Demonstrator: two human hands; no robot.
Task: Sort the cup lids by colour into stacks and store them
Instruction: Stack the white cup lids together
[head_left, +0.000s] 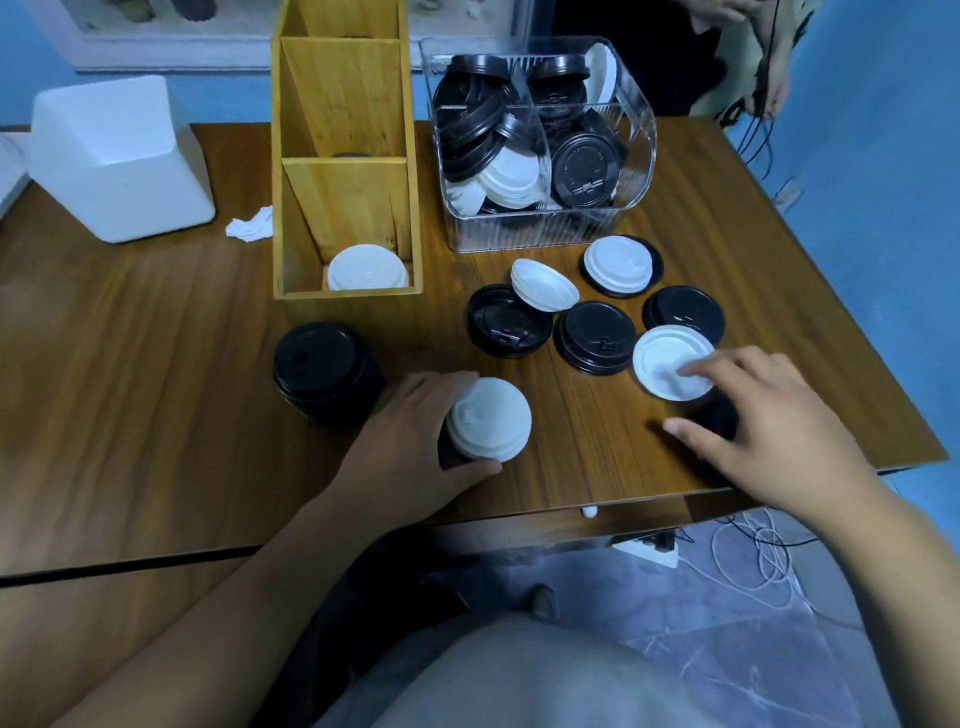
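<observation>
My left hand (415, 441) curls round a short stack with a white lid (488, 415) on top, near the table's front edge. A stack of black lids (324, 371) stands just left of it. My right hand (769, 415) reaches over an upturned white lid (670, 361); its fingertips touch the lid and its thumb points left, with a dark lid partly hidden beneath the palm. Loose black lids (595, 338) and white lids (543, 286) lie scattered behind. A wooden divided holder (345, 171) has white lids (366, 270) in its front compartment.
A clear plastic bin (540, 145) at the back holds several mixed black and white lids. A white box (119, 156) and crumpled tissue (249, 224) sit at the left. The table's front edge runs just below my hands. Another person stands at the back right.
</observation>
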